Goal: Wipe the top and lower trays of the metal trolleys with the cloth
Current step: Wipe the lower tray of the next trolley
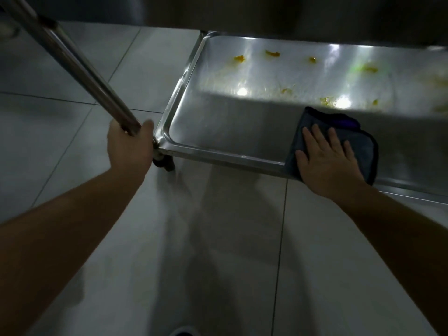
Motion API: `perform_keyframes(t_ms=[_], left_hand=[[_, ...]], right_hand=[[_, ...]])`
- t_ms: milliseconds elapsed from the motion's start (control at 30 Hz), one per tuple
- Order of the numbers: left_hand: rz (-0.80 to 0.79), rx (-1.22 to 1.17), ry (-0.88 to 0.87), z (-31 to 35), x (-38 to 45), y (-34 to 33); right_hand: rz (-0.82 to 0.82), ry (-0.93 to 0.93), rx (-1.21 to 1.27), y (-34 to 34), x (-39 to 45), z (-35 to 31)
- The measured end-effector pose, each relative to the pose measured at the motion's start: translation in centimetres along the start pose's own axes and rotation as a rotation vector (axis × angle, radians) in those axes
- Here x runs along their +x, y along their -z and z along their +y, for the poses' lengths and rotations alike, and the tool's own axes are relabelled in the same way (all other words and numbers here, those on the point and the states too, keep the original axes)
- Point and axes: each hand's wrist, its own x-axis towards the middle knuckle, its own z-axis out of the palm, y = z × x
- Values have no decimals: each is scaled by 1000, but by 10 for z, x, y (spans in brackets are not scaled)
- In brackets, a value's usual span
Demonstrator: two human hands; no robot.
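The trolley's lower tray [218, 132] is shiny steel and lies low above the floor, running from centre to the right edge. Several yellow-orange smears [272, 54] dot its far, lit half. A folded dark grey cloth [358, 144] lies on the tray's near edge. My right hand [327, 157] presses flat on the cloth with fingers spread and straight. My left hand [129, 144] grips the bottom of the trolley's corner post [80, 69], just above the tray's near left corner.
A black caster wheel [164, 163] sits under the tray's near left corner. Pale floor tiles [230, 251] spread in front and to the left. A dark shape at the top, apparently the upper tray, shades the near half of the lower tray.
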Motion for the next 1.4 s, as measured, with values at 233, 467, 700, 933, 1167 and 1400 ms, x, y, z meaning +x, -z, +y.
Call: perform_keyframes(t_ms=[233,467,700,933,1167,1400], left_hand=[[-411,216,-47,-25,-88,-24],[-688,307,-896,51,-121,-73],[-677,401,-1017,72,-140,-113],[-745,567,-916,74,-141,-140],[-784,676,-866,54,-144,-149],[-719,691,-893,52,-144,-153]], right_hand=[[14,42,-46,6,5,0],[27,55,-16,-1,6,2],[7,81,-30,-1,5,3],[-1,91,-26,2,4,3],[7,91,-26,9,-11,47],[23,-119,-53,33,-47,210]])
